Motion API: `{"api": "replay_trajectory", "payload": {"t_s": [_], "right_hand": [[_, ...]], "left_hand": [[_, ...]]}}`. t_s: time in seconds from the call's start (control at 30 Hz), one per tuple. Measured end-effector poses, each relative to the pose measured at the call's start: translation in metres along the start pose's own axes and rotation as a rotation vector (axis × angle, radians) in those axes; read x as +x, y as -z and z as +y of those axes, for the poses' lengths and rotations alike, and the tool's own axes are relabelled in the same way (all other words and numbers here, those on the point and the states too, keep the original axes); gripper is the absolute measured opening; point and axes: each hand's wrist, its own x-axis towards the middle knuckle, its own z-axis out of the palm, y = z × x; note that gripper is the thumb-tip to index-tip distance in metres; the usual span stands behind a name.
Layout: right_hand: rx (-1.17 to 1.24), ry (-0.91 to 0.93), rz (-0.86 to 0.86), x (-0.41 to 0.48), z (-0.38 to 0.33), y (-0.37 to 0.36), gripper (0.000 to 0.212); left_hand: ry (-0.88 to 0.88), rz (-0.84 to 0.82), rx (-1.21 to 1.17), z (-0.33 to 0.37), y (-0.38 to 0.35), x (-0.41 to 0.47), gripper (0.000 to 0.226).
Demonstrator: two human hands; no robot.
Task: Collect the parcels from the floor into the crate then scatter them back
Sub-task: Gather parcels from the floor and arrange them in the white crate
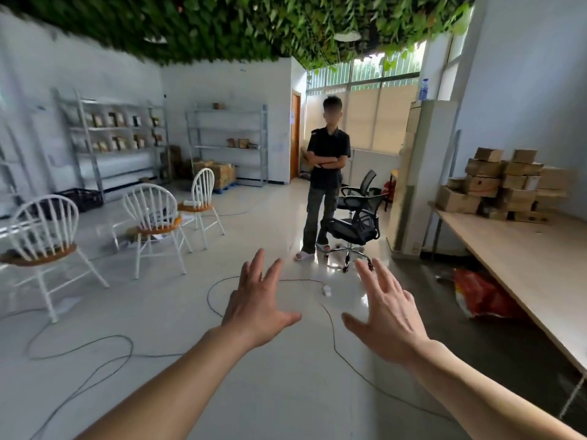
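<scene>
My left hand (257,308) and my right hand (386,312) are both stretched out in front of me over the floor, palms down, fingers spread, holding nothing. No parcel lies on the floor within my sight. A black crate (81,198) stands far off at the left wall, under the shelves. Cardboard boxes (505,184) are stacked on the long table at the right.
A person (324,179) stands ahead with arms folded, beside a black office chair (355,227). White chairs (152,217) stand at the left. Cables (95,344) loop across the floor. A wooden table (524,258) runs along the right, a red bag (479,296) beneath it.
</scene>
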Motion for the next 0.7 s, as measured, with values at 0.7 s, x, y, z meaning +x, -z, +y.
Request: {"api": "replay_trajectory", "payload": {"t_s": [0.7], "right_hand": [[0.074,0.250,-0.064,0.020,-0.272,-0.068,0.103]], "left_hand": [[0.241,0.098,0.032,-0.216,0.134,-0.109,0.108]]}}
